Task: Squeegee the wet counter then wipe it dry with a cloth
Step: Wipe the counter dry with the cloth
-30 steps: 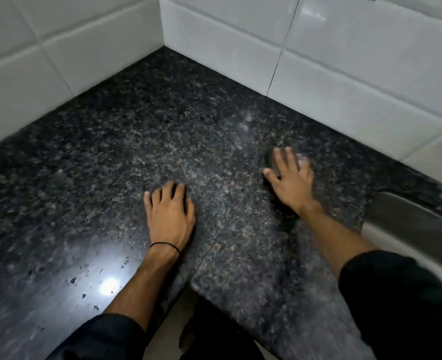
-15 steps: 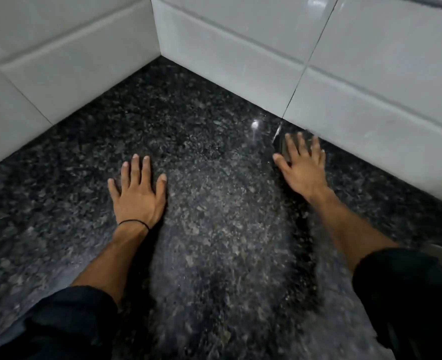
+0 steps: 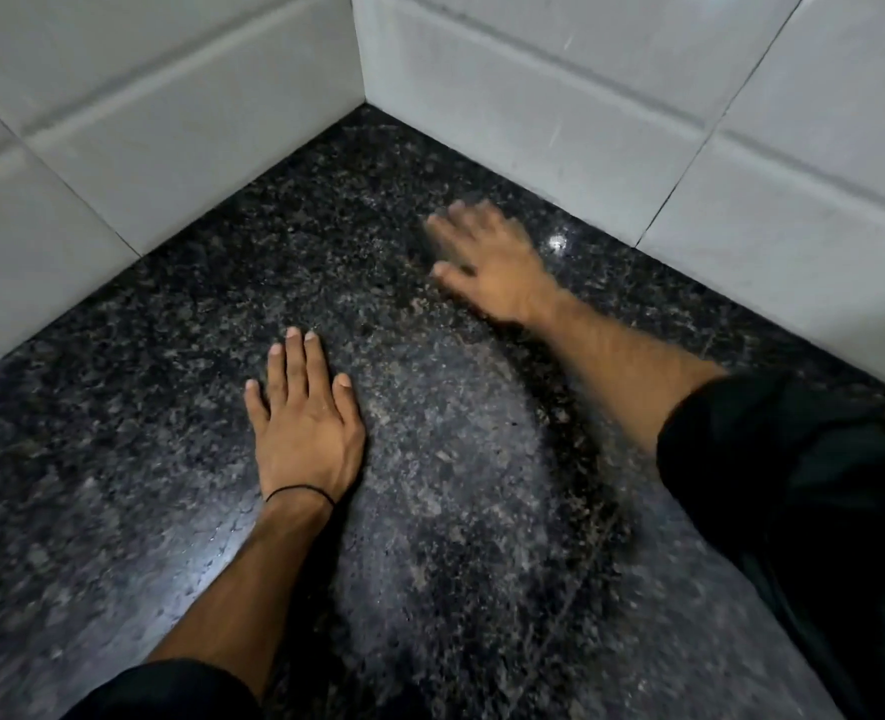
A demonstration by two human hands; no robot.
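Bracing on the counter (image 3: 118,459), you had your left hand (image 3: 308,433) flat, fingers spread, holding nothing. Your right hand (image 3: 487,265) lay palm-down nearer the wall corner (image 3: 360,103), blurred; whether anything sat under it you could not tell from this view. Neither squeegee nor cloth showed. Toward the corner from the right hand, a strip of granite looked unswept; that hand was the nearer one. Count: two hands, one counter, two tiled walls.

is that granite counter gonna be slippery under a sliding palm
Probably slick: the granite counter looks polished and glossy, mirroring a light. The right hand is motion-blurred, so it likely glides easily. The counter itself should stay rigid under the flat left hand.
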